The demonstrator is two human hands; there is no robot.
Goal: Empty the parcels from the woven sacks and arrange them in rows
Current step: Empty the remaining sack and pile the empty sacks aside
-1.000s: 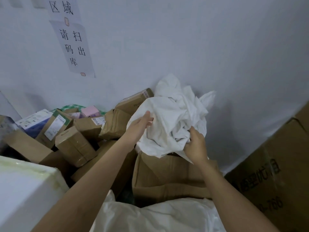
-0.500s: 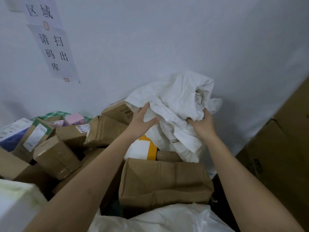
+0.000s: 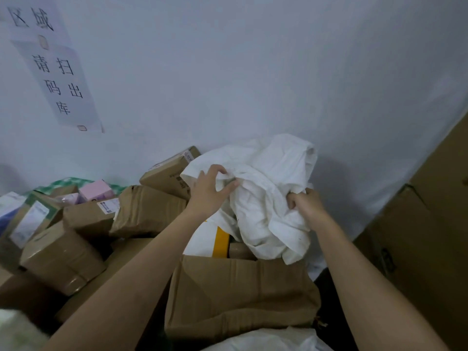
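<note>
A crumpled white woven sack (image 3: 266,188) is bunched up against the wall, above a pile of parcels. My left hand (image 3: 207,191) pinches a fold at its left edge between thumb and fingers. My right hand (image 3: 305,205) grips a handful of the fabric on its right side. Under the sack lie a large brown paper-wrapped parcel (image 3: 240,292) and a white parcel with a yellow stripe (image 3: 215,239). More brown parcels (image 3: 149,211) are heaped to the left.
A large cardboard carton (image 3: 417,249) stands at the right. A pink box (image 3: 96,190) and labelled boxes (image 3: 33,219) lie at far left. A paper sign (image 3: 55,72) hangs on the wall. Another white sack (image 3: 266,340) shows at the bottom edge.
Both hands have bunched the sack tighter and pushed it back toward the wall. My right hand has closed on the fabric. The yellow-striped parcel came into view beneath.
</note>
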